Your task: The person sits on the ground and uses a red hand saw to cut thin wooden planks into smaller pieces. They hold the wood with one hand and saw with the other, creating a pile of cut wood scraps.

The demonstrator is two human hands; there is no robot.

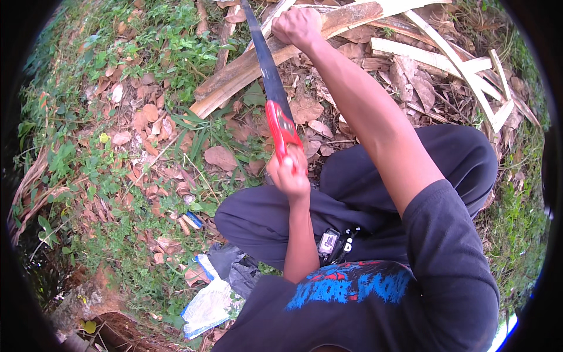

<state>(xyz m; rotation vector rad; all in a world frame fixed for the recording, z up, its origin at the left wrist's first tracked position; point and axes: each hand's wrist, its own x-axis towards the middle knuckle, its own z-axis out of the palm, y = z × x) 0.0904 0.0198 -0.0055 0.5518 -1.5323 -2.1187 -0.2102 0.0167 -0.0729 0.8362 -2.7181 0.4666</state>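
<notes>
The red handle of one saw [275, 100] is gripped by the left hand [289, 170]; beyond it, its dark blade crosses one long plank [246, 70], pinned by the closed right hand [298, 26]. Several pale slats [434, 58] are scattered rightward, dry leaves [220, 157] leftward.

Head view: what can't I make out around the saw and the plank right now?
- Saw tip: cut off by the top edge of the head view.
- Where the blade meets the plank: too small to tell.
- Handle grip: covered by the left hand.
- Plank under the right hand: hidden by the fist.
</notes>
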